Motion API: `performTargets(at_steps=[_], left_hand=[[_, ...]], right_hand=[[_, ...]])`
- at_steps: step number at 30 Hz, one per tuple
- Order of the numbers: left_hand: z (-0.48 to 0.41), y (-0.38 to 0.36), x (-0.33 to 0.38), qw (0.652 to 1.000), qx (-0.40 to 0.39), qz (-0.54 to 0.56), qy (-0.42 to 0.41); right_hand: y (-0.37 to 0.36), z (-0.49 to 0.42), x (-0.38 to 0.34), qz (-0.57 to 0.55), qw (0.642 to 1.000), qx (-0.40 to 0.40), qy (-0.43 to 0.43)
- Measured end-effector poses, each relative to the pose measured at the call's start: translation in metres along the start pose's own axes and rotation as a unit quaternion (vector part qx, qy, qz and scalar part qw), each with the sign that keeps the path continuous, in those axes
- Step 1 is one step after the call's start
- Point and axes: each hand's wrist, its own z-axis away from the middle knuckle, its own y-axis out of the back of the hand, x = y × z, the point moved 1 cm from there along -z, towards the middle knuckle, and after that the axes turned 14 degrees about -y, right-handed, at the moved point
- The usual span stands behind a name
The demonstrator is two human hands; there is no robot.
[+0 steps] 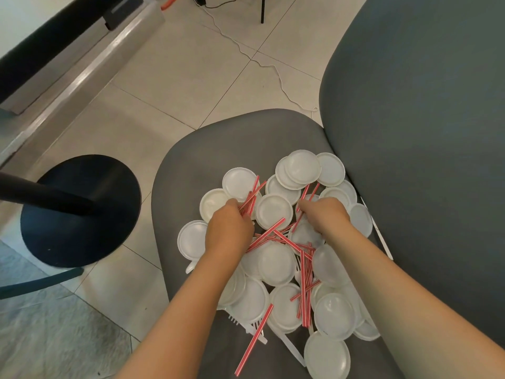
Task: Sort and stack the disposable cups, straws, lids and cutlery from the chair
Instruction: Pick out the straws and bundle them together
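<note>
Sorting is barely begun, I judge: left hand (228,232) holds a bunch of straws (250,199), right hand (325,214) pinches more, lids (276,265) and cutlery (291,347) lie mixed on the chair (218,149).

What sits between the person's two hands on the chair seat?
In the head view, a white round lid lies between the left hand and right hand, with red-striped straws lying just nearer the person.
</note>
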Motion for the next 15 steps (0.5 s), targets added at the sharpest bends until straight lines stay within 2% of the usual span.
performTargets(at_steps=[7,15], left_hand=[[0.010,-0.001,-0.005,0.994,0.031,0.105,0.020],[0.021,-0.010,-0.004,0.976,0.065,0.207,0.036]], right_hand=[[0.004,-0.004,0.004,-0.015,1.000,0.009,0.014],[-0.005,-0.011,-0.007,-0.039,0.991,0.094,0.092]])
